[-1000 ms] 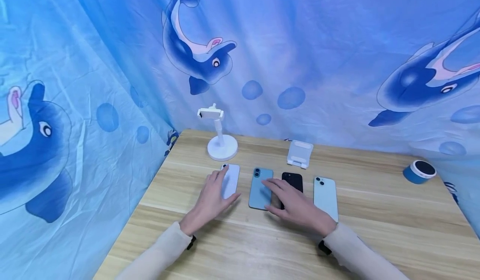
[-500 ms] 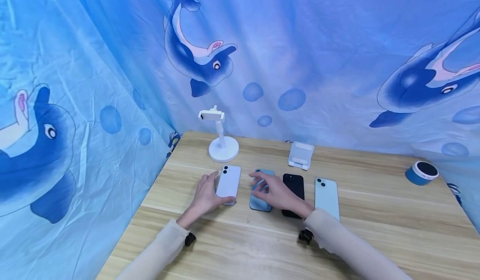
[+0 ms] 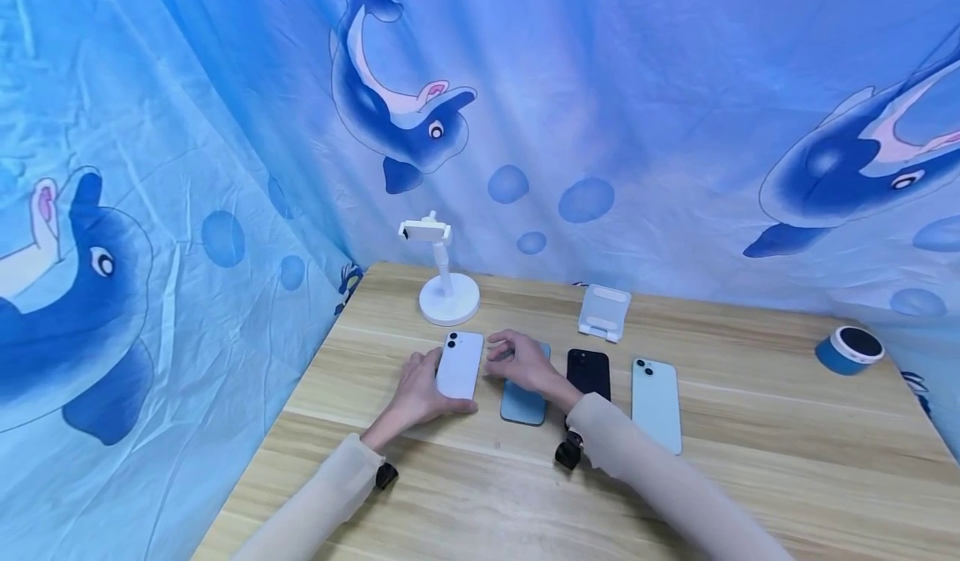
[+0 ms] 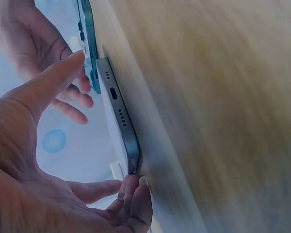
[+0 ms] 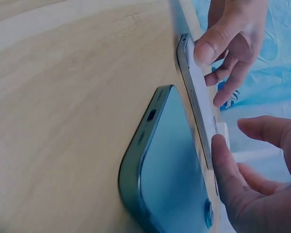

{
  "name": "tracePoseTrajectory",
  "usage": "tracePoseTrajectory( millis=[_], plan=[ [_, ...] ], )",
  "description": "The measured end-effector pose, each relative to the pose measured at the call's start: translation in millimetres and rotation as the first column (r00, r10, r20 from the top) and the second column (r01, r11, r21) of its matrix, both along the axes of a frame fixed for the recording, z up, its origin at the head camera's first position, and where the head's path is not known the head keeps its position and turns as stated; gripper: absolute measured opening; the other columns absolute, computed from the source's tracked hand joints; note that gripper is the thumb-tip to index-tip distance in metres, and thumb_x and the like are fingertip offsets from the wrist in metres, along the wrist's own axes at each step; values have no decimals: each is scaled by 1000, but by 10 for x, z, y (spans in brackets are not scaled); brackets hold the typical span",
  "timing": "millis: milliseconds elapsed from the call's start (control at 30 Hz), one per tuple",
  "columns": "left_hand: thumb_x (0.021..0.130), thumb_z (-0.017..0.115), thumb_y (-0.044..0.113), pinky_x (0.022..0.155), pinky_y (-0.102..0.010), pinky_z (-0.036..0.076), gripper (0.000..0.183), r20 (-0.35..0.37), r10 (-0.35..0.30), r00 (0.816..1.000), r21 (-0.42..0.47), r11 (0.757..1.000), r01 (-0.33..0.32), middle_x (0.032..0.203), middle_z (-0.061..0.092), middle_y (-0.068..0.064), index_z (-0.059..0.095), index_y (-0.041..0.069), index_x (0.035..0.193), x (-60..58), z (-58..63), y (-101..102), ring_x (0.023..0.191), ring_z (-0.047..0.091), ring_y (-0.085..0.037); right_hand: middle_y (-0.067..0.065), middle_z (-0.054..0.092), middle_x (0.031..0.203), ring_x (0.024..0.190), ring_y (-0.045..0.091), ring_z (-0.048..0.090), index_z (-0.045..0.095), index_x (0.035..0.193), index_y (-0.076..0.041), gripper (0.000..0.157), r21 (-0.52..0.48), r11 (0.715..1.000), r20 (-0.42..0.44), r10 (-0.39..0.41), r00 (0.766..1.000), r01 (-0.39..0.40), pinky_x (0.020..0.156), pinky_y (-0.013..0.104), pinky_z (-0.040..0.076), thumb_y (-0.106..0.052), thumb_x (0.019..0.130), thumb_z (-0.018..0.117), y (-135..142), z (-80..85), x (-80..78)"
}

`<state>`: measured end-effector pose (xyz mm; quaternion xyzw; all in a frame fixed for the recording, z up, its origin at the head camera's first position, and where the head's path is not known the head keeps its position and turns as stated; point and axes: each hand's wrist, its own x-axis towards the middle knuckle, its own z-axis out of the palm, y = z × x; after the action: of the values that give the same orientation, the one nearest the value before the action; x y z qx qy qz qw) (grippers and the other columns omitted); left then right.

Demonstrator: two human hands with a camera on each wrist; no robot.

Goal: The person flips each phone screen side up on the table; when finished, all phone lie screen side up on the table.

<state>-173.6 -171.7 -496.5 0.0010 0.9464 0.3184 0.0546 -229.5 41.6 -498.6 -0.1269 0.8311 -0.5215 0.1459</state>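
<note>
A white phone [image 3: 460,365] lies back up on the table. Beside its left long side is my left hand [image 3: 418,393], its thumb stretched along the phone's lower end. In the left wrist view my left fingertips [image 4: 138,182] are right at the phone's lower corner, and the thumb stands apart from the opposite edge. My right hand [image 3: 522,363] hovers over a teal phone [image 3: 523,407], partly hiding it. Its loosely bent fingertips are near the white phone's right edge, and it holds nothing. In the right wrist view a gap shows between right thumb and fingers.
A black phone [image 3: 588,371], partly behind the right forearm, and a pale mint phone [image 3: 656,407] lie to the right. Behind stand a round-based white phone holder [image 3: 448,301] and a small folding stand [image 3: 604,311]. A blue-and-white round object [image 3: 850,351] sits far right.
My right hand has moved left, from beside the black phone across the teal one to near the white phone. My left hand has drawn back from over the white phone to its left edge.
</note>
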Motion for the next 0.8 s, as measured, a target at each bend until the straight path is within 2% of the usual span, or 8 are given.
tracePoseTrajectory(
  millis=[333,600,800],
  plan=[
    [62,98,45,85,-35,39,123,43,5,999,-57,998,-3,126,51,-19,37,-3,157,-39,-29,47,104,44,-26,6,76,101,87,16,68,60,140,-4,68,91,993,45,-74,996,70,75,26,52,-18,80,89,-199,-47,-56],
    [60,100,43,82,-34,37,118,13,-12,1000,-58,998,13,124,58,-17,42,2,154,-32,-10,99,104,42,-26,6,75,94,84,16,65,59,142,-3,73,108,990,56,-94,994,88,75,25,50,-13,77,91,-251,-71,-101],
    [62,99,43,80,-35,39,118,30,23,999,-91,996,-20,125,50,-19,40,3,156,-26,-10,129,104,44,-28,5,74,92,80,16,64,58,143,-4,76,119,990,64,-90,994,82,69,22,47,-12,75,92,-281,-69,-113]
  ],
)
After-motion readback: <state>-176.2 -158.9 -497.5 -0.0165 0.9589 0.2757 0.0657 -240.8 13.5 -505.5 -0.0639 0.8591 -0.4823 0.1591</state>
